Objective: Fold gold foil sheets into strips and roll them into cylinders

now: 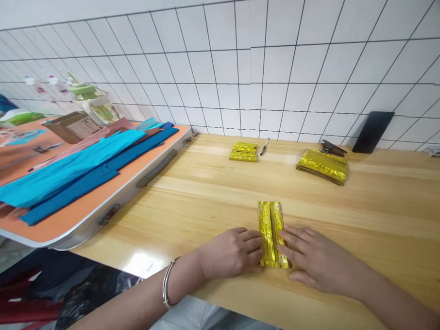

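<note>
A sheet of shiny gold foil paper [267, 233] lies on the wooden table in front of me, its two long sides folded inward so a narrow gap runs down the middle. My left hand [234, 252] grips its left edge with bent fingers held together; the thumb is hidden. Fingertips of my right hand [311, 258] rest on the right fold, the fingers stretched and apart. Farther back is a small folded gold piece [243, 152]. To its right lies a thicker stack of gold foil paper [322, 167].
Beside the stack are a black clip [333, 148] and a dark phone [373, 132] leaning on the tiled wall. A pen [265, 146] lies near the small folded piece. On the left, an orange folding table [79, 210] carries blue strips [70, 166], a cardboard box [72, 127] and a green-lidded bottle [93, 102].
</note>
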`<state>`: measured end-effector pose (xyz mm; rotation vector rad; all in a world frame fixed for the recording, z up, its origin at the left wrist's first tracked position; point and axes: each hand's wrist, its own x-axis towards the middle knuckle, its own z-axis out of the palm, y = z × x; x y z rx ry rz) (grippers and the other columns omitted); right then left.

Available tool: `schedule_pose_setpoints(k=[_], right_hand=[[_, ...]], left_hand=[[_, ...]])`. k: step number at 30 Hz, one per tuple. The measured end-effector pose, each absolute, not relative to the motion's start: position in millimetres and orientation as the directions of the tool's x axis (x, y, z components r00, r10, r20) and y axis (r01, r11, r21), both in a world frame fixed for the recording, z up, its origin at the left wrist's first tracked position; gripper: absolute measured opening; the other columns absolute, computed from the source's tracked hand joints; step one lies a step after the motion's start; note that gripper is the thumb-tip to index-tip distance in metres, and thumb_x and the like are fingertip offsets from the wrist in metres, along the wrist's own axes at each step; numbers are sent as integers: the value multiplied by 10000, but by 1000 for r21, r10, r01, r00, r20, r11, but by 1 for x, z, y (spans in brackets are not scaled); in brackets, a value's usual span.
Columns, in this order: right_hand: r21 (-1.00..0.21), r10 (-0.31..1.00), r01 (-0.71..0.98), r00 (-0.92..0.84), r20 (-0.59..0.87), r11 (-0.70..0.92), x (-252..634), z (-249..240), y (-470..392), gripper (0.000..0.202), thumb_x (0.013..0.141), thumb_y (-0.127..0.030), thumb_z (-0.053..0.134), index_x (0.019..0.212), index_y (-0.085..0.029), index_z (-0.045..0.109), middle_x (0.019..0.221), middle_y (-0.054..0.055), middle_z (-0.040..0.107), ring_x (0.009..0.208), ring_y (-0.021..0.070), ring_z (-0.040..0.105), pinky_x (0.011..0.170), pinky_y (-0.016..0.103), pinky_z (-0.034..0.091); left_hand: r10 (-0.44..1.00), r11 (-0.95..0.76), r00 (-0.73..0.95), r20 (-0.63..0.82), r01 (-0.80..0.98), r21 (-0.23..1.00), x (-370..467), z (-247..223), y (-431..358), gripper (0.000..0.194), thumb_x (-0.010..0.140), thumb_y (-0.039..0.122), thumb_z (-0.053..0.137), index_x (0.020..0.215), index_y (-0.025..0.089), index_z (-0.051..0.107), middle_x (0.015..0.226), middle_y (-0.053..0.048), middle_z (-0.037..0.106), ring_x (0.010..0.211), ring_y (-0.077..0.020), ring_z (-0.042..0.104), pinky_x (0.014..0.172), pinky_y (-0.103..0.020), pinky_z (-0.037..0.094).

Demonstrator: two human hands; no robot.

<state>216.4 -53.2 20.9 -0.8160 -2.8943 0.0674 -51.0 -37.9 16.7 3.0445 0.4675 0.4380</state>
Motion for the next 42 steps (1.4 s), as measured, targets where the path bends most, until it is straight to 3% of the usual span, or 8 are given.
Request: schedule_pose_setpoints(k=[7,14,21,27,36,42], right_hand=[[-6,503,507,-855,130,862,219,18,-56,465,873,-428,486,1268,-184,501,1297,137,527,1231,287,434,988,453,380],[-40,525,530,-823,217,847,217,15,-61,471,828,-451,544,1200,-163,559,1252,161,559,1247,320,410,979,490,397],[57,492,522,-830,263,851,213,10,-63,276,841,-230,514,1093,-183,613,1208,141,591,1221,290,446,989,449,419],[11,525,548,-806,273,836,210,8,-66,225,835,-204,512,1018,-181,640,1215,150,581,1217,303,449,996,487,402],[-122,624,618,-726,289,776,210,-1,-71,240,855,-193,493,1032,-209,655,1245,112,572,1235,270,439,1026,486,370],[-217,698,665,-666,262,715,209,-8,-74,221,873,-216,475,998,-238,656,1261,79,566,1262,251,409,1039,498,344]], left_hand=[[225,-967,933,280,249,-55,-48,16,-45,208,933,187,385,1025,117,557,1092,-180,617,1096,-243,555,817,-346,511],[312,-946,888,336,323,25,-49,-1,-45,198,932,207,391,952,130,572,1105,-134,639,1173,-218,514,892,-347,503],[393,-920,866,311,368,136,-50,7,-49,209,935,213,383,959,147,580,1103,-86,648,1160,-196,524,975,-326,446],[488,-864,842,228,430,261,-45,18,-59,353,919,415,411,1148,172,529,1105,-93,611,1088,-215,549,989,-357,415],[664,-741,728,172,609,282,-29,19,-74,243,885,352,485,1064,229,594,970,-74,580,983,-221,548,882,-363,451],[707,-691,681,191,608,392,-27,22,-77,225,874,253,499,1062,267,622,991,-52,598,987,-202,551,902,-343,430]])
